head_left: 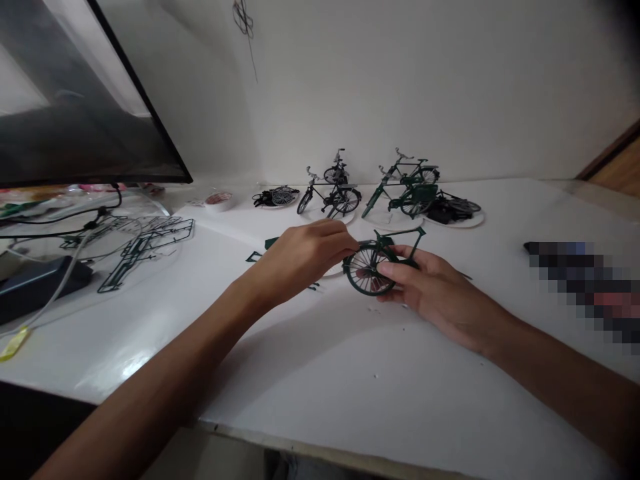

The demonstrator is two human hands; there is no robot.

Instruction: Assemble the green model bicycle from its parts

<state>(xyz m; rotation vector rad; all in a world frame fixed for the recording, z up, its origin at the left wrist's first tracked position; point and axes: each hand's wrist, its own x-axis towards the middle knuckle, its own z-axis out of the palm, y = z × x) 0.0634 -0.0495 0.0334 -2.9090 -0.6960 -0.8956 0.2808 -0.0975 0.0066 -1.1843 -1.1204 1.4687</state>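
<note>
My right hand (pixel 430 290) grips a partly built dark green model bicycle (pixel 381 261) by its spoked wheel and frame, just above the white table (pixel 320 360). My left hand (pixel 305 257) is closed in a pinch at the left side of that wheel, its fingertips touching the model; anything pinched there is too small to make out. Small green parts (pixel 260 253) lie on the table behind my left hand.
Finished model bicycles, black (pixel 330 193) and green (pixel 405 187), stand on white discs by the wall. Green part frames (pixel 145 243) lie at left near a dark monitor (pixel 75 100), cables and a dark flat device (pixel 35 283). A blurred object (pixel 590 287) lies at right.
</note>
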